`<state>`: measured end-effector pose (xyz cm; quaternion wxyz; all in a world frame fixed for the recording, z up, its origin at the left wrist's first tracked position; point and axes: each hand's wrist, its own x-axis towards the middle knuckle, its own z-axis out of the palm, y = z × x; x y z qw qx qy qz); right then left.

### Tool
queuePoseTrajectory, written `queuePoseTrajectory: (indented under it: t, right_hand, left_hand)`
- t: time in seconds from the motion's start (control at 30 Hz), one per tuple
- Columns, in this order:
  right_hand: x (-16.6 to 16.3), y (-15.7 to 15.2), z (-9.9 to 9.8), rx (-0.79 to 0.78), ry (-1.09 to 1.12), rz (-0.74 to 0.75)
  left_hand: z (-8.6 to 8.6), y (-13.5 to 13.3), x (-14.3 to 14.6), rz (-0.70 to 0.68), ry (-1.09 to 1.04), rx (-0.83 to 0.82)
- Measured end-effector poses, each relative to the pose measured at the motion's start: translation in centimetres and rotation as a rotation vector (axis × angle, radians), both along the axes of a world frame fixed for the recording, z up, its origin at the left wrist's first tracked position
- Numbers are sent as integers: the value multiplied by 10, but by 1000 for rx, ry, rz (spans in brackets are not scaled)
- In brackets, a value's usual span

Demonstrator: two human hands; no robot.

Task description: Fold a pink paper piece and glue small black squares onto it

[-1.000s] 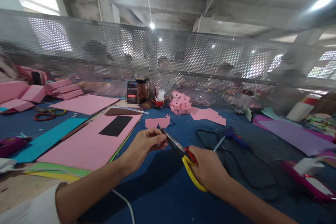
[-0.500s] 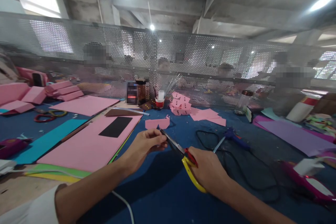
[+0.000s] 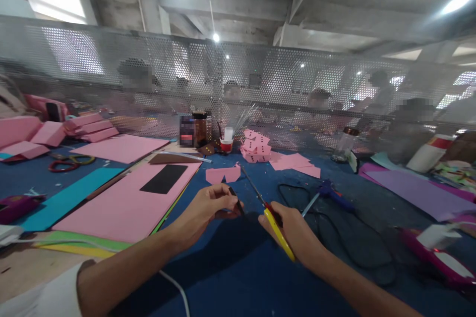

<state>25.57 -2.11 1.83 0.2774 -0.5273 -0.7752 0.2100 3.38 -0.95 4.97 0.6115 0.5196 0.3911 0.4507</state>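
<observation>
The left hand pinched a small black piece between the thumb and fingers, above the near middle of the table. At its right, the right hand had its fingers wrapped around the handles of the scissors. Their blades looked almost together, pointed far and left, and were apart from the piece. The pink cut-out lay farther away. In my judgement, the piece was so small that a cut near the fingertips could nick them, and a loose pinch could let it turn or slip.
</observation>
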Motion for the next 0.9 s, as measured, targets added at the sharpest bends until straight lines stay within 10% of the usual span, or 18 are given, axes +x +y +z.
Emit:
queuePoseTrajectory:
  t: [0.3,0.9]
  right_hand:
    - [-4,1,9,-278,405,100]
    - [-8,-6,22,-365,434,160]
  left_hand:
    - [-8,-3,7,-108,71,-12]
    - [-21,-9,11,-234,180,34]
